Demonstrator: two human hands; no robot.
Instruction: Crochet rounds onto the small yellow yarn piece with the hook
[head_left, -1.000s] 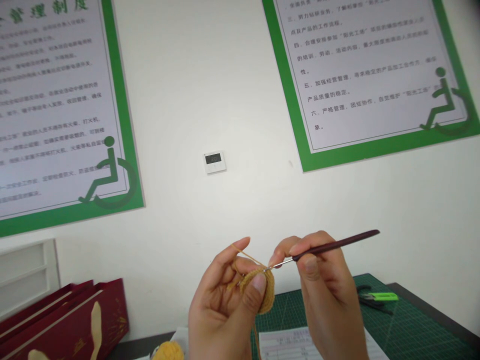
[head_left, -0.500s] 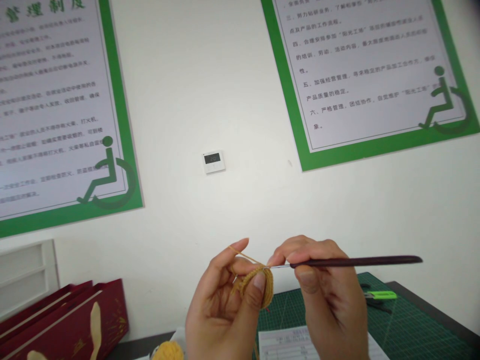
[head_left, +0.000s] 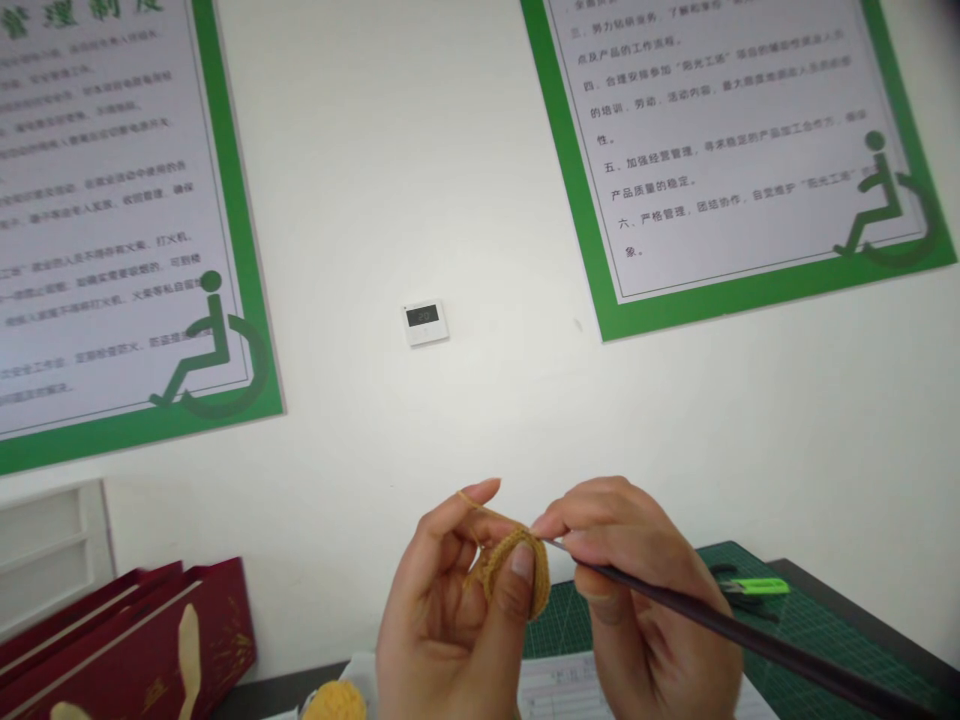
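Observation:
My left hand (head_left: 457, 600) pinches a small round piece of mustard-yellow crochet (head_left: 541, 582) between thumb and fingers. Yellow yarn (head_left: 487, 512) runs from the raised left index finger to the top edge of the piece. In my right hand (head_left: 645, 590) is a crochet hook with a dark handle (head_left: 697, 612), its thin metal end at the upper right edge of the crochet. The handle slants down to the right. The hook's very tip is hidden by the stitches and my right fingertips.
A yellow yarn ball (head_left: 335, 702) sits at the bottom, left of my hands. Dark red bags (head_left: 202, 625) stand at the left. Printed paper (head_left: 559, 690) lies on a green cutting mat (head_left: 814, 650), with a bright green-handled tool (head_left: 759, 586) behind. The wall bears posters and a thermostat (head_left: 425, 323).
The hook's handle has swung from nearly level to sloping down to the right. My right hand has turned with it. The left hand has shifted slightly right, still holding the crochet piece.

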